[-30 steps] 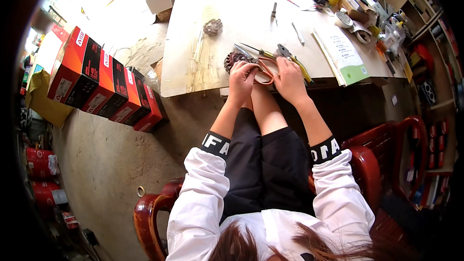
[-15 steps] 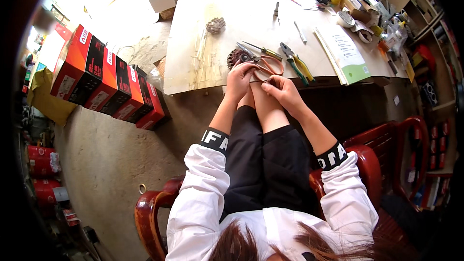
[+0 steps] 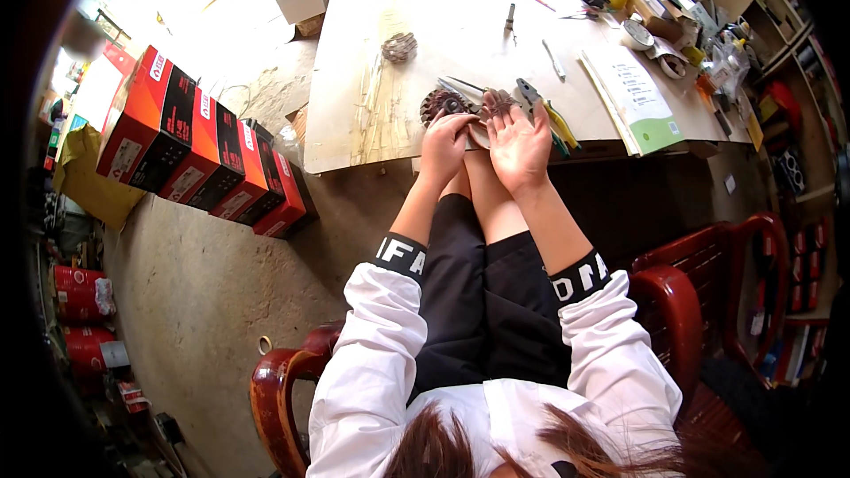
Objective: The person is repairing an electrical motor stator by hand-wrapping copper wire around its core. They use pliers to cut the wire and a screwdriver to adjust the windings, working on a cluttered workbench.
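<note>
Mid-frame, I see right hand (image 3: pixel 517 149) now unpinched, spread palm-up, apparently freed; left hand (image 3: pixel 443 149) curls by dark round part (image 3: pixel 440 105), hold unclear.

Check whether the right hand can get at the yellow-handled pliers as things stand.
Probably yes: the right hand is open, palm up, close beside the yellow-handled pliers, and nothing appears to lie over them, though the hand hides part.

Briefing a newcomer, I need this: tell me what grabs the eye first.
The red-and-black boxes at left would likely strike first. Next would come the near edge of the table: the right hand open, palm up, the left hand beside a dark round part.
</note>
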A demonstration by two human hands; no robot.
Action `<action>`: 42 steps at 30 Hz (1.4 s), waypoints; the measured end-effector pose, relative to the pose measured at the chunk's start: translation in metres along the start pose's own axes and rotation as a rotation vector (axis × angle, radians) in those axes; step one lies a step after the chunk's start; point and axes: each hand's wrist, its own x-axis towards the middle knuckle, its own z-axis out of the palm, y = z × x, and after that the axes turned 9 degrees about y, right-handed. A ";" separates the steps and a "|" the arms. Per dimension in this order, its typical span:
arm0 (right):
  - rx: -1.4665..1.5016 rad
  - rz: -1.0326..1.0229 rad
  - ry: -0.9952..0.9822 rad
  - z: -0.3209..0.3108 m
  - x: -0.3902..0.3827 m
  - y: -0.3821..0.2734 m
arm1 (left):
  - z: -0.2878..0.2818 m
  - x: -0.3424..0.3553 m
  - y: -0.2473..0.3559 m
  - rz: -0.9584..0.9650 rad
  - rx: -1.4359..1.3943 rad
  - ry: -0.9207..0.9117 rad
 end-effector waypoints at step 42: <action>-0.748 -0.218 -0.203 -0.017 -0.012 0.017 | -0.014 0.007 0.022 0.024 0.058 0.018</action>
